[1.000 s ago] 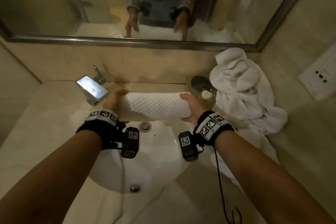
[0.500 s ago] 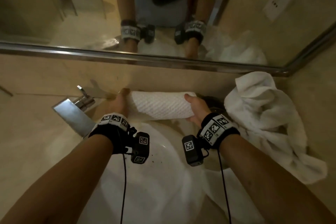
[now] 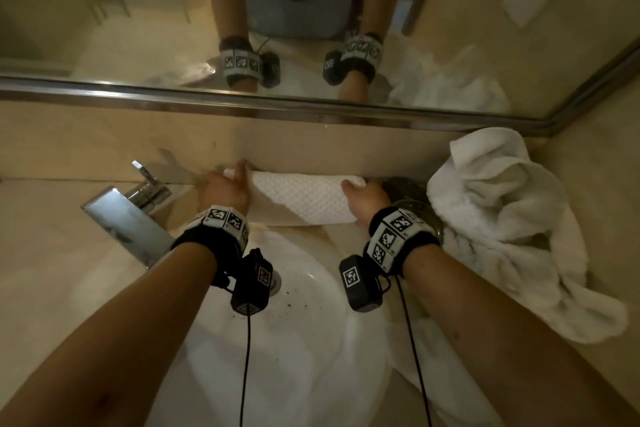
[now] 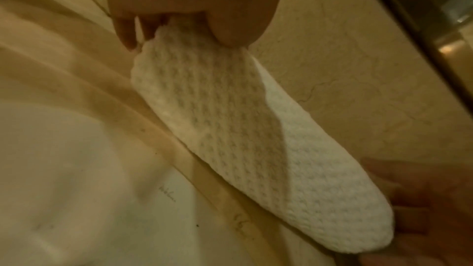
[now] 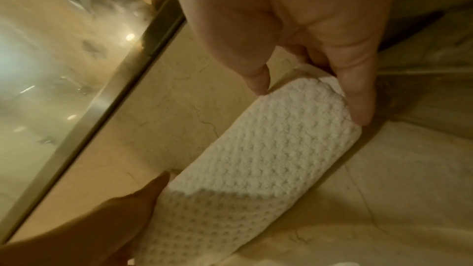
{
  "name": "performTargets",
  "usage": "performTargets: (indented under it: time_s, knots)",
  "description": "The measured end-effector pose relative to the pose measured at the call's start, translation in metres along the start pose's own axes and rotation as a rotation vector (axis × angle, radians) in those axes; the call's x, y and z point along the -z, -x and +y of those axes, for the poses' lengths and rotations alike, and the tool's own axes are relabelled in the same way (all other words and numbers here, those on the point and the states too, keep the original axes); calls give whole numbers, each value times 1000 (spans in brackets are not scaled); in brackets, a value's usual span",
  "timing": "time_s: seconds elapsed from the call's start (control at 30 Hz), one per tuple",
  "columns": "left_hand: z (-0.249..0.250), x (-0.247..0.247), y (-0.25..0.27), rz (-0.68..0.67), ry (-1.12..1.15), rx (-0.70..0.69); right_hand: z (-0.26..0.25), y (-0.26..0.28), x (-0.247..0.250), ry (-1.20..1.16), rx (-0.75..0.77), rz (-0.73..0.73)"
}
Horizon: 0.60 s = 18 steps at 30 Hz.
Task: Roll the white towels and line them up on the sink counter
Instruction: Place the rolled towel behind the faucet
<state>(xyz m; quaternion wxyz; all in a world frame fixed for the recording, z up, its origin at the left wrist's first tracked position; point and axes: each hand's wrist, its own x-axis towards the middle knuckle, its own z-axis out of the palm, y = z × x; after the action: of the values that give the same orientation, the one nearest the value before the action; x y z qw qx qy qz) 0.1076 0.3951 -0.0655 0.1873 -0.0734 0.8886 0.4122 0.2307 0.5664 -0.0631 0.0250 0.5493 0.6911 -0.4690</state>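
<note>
Item: rolled towel (image 3: 304, 199), lying crosswise on the table (image 3: 52, 236) strip behind the basin (image 3: 298, 340), between the two hands. Left hand (image 3: 223, 189) is gripping one end, fingers curled; right hand (image 3: 367, 199) is pinching the other. Since a second ago the roll is being carried back from over the basin toward the wall; placement looks nearly done. Unrolled towels (image 3: 498, 218) are waiting right of the right hand.
</note>
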Motion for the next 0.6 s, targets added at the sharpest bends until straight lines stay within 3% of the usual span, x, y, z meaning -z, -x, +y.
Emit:
performTargets:
  time_s: [0.27,0.4,0.5,0.6]
  knots:
    - [18,3,29,9,-236,-26,8,26,33,-66,158,-12]
    - [31,-1,70,44,-339,-120,36,53,68,-122,231,23]
    - [42,-14,113,51,-374,-237,61,79,96,-176,224,80]
    - [47,-32,149,-76,-336,-227,92,91,119,-226,223,226]
